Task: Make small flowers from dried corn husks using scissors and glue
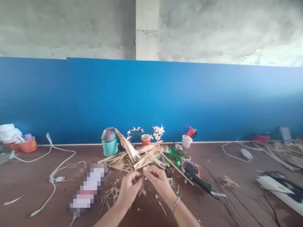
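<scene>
My left hand point(129, 186) and my right hand point(158, 178) meet over the brown table point(35, 176), fingers pinched together on a thin pale straw strip point(143, 173) held between them. A bracelet circles my right wrist. Just beyond the hands lies a heap of dried straw leaves point(139, 156), with scraps scattered under and around the hands.
A teal flask point(109, 142) and a small red cup of straw flowers point(145, 135) stand by the blue wall. Green tape rolls point(176, 154), a black glue gun point(196, 179), a white mug point(186, 140), white cables point(55, 171), red bowls point(26, 145) and a power strip point(279, 186) lie about.
</scene>
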{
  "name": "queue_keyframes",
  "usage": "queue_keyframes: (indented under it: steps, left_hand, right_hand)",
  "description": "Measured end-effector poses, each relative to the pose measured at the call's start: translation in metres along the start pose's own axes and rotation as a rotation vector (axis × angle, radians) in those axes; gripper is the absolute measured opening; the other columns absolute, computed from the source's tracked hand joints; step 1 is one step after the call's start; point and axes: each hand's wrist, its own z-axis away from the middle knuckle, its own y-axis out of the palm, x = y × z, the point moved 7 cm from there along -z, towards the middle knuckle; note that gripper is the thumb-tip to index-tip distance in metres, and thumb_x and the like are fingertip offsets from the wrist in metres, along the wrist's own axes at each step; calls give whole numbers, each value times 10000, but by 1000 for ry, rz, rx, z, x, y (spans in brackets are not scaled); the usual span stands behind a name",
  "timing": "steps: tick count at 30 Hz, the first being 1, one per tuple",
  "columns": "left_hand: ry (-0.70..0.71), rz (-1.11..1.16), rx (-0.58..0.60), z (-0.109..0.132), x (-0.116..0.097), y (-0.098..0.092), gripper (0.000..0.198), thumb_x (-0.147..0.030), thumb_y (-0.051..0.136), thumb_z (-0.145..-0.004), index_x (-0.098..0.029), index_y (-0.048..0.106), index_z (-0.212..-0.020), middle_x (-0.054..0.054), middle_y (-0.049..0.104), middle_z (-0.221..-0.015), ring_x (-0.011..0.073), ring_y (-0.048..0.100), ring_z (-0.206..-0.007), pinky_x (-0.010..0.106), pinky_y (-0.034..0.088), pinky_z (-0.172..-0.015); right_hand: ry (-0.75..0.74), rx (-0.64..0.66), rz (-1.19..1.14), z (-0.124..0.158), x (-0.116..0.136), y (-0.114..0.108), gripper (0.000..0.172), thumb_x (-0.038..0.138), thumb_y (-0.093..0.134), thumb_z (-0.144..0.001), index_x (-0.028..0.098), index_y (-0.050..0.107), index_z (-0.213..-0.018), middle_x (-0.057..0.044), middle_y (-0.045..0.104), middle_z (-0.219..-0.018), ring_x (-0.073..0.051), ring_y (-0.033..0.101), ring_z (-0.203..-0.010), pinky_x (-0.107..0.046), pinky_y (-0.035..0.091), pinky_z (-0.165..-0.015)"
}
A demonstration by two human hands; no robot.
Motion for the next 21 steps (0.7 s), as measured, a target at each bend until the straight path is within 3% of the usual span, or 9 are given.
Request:
queue_keyframes:
  steps: [3, 7, 13, 21]
  left_hand:
    - [-9, 56, 10, -1, 6, 2, 241, -373, 574, -740, -165, 650, -647, 3, 597, -586, 156, 531, -596, 228, 402, -594]
    - [-31, 81, 42, -1, 11, 4, 248, -383, 559, -752, -162, 641, -676, 12, 592, -610, 156, 522, -594, 228, 396, -582]
    - [51, -24, -4, -2, 3, -4, 198, -321, 536, -763, -178, 630, -663, 16, 614, -642, 175, 550, -654, 257, 407, -657]
    - [22, -100, 6, 0, 2, -3, 196, -304, 512, -767, -178, 559, -624, 9, 597, -632, 173, 556, -650, 247, 401, -617]
  right_hand:
    - [30, -15, 65, 0, -4, -1, 188, 357, 644, -707, 172, 679, -705, -41, 634, -736, -178, 557, -705, -275, 421, -661]
    - [13, -30, 137, 1, 0, -2, 157, 286, 611, -710, 163, 631, -615, -22, 596, -649, -164, 534, -660, -264, 407, -629]
    - [13, -5, 207, 1, 1, -1, 117, 230, 568, -724, 166, 614, -637, -7, 574, -654, -146, 522, -640, -244, 399, -603]
    - [-174, -21, 455, 2, 10, -4, 110, 114, 529, -709, 172, 598, -645, -16, 576, -661, -150, 539, -650, -239, 407, -623]
